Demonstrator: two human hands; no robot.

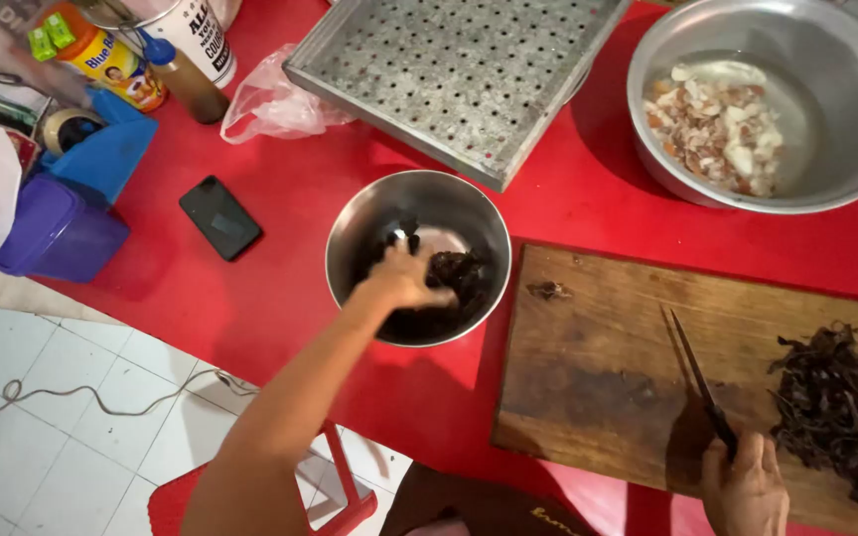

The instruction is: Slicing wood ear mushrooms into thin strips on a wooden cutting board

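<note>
My left hand reaches into a small steel bowl on the red table and closes on dark wet mushroom pieces inside it. My right hand is at the near edge of a wooden cutting board and grips the handle of a knife, whose blade points away across the board. A heap of sliced dark mushroom strips lies on the board's right end, just right of the knife hand.
A perforated metal tray and a large steel basin with chopped pale pieces in water stand at the back. A black phone, a plastic bag, bottles and blue and purple boxes sit at left. A red stool stands below.
</note>
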